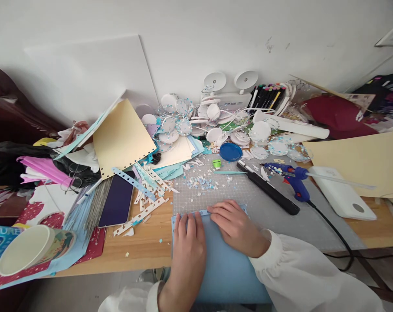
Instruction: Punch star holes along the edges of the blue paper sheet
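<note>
A light blue sheet of paper (229, 277) lies over the near edge of the cutting mat and hangs past the table edge. Along its far edge runs a narrow strip with punched holes, which looks folded over. My left hand (190, 249) lies on the sheet's left part, fingers stretched forward to the strip. To its right, my right hand (232, 225) rests across the strip, fingers close together and slightly bent, pressing down on it. Both thumbs are mostly hidden. Tiny star-shaped paper cut-outs (201, 183) are scattered on the mat just beyond my hands.
On the grey cutting mat (313, 234) lie a black-handled knife (271, 190), a blue glue gun (296, 177) with its cord and a blue lid (230, 151). Left are punched strips (141, 216), a dark phone (116, 199) and a paper cup (27, 251). White discs (212, 112) crowd the back.
</note>
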Available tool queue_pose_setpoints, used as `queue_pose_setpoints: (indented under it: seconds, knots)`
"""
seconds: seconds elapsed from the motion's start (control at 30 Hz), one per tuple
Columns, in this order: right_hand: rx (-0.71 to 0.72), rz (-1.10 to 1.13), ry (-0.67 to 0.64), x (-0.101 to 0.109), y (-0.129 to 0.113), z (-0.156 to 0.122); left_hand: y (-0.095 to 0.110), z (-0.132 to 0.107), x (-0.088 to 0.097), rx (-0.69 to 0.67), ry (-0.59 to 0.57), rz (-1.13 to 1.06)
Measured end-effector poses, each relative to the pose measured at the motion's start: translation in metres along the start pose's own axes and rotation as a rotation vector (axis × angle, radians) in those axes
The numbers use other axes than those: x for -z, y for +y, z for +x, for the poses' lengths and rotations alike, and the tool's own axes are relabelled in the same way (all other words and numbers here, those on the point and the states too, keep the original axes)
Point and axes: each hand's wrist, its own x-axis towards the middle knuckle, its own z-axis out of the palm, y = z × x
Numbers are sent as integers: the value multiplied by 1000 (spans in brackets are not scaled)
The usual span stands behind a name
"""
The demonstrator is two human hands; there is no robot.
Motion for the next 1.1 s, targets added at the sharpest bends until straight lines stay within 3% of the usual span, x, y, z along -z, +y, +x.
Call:
queue_pose_setpoints:
  seconds: [0.23,0.43,0.77,1.1]
  knots:
    - [-27,-10,28,2,-2,0,1,-2,0,5,-27,9]
    - [110,52,-119,9,-5,4,1,-1,0,-14,-28,36]
    - [-22,166,-248,15,0,-4,-3,-2,2,-29,-53,14]
    - [-138,49,-217,36,29,-39,-5,-1,3,-48,-58,17]
